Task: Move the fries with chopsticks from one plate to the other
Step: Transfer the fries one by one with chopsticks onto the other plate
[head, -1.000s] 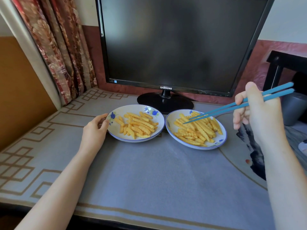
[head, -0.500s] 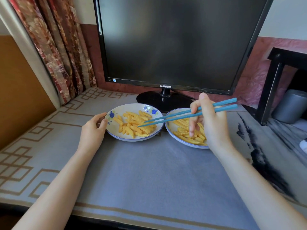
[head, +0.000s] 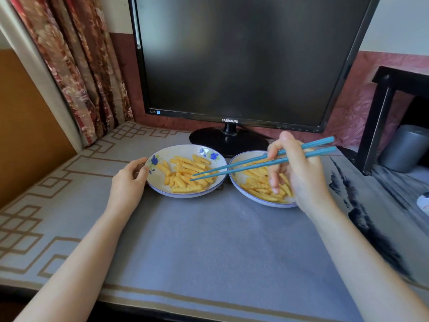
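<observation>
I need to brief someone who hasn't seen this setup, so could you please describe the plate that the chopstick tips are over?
Start at the dark monitor at the back of the table; two plates of fries sit side by side before its stand. Take the left plate, whose rim the left hand holds. Unlike its neighbour, it shows blue flowers on its rim, and the tips of the blue chopsticks reach over its fries.

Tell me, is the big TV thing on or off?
Off, it seems. The monitor screen is dark all over, showing only faint reflections and no picture.
</observation>
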